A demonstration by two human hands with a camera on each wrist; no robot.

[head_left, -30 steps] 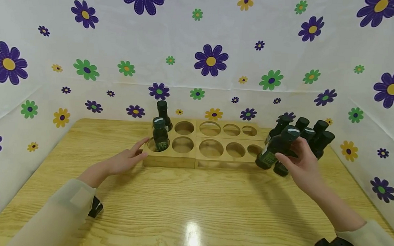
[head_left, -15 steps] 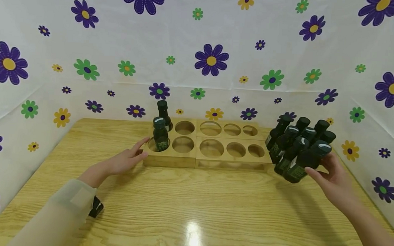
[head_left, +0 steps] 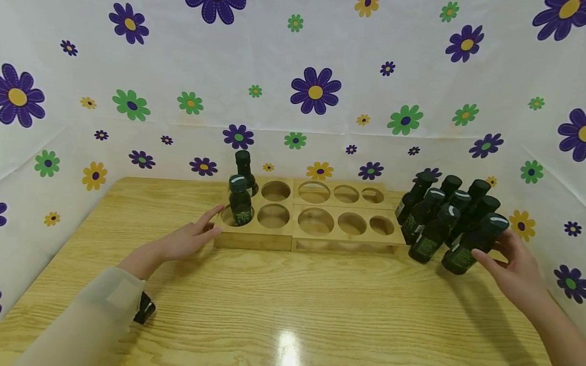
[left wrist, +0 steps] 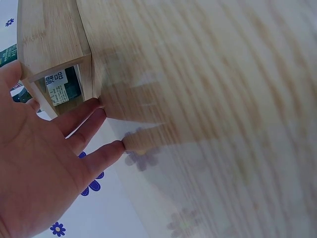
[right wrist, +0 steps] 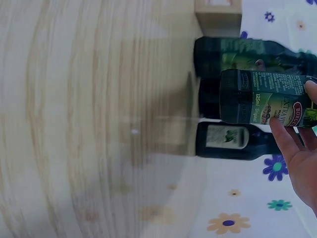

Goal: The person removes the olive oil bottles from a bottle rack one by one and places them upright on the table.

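Observation:
My right hand [head_left: 519, 269] grips a small dark green olive oil bottle [head_left: 474, 245] between thumb and fingers, tilted, at the front right of a bottle cluster. In the right wrist view this olive oil bottle [right wrist: 272, 99] shows its green label, and its base sits higher than those of the bottles behind. My left hand [head_left: 185, 241] touches the left end of a wooden rack [head_left: 252, 240], fingers extended. In the left wrist view, fingertips [left wrist: 94, 105] lie at the rack's lower edge. A short bottle [head_left: 240, 202] and a taller bottle [head_left: 244, 169] stand in the rack's leftmost holes.
Several dark bottles [head_left: 432, 234] stand close together just past the rack's right end. Round holes of different sizes run along the rack. A flower-patterned cloth [head_left: 260, 48] encloses the wood-grain table [head_left: 246, 308] at the back and sides.
My right hand has carried the olive oil bottle rightward and nearer, from beside the rack's right end to the cluster's front right. The left hand has stayed at the rack.

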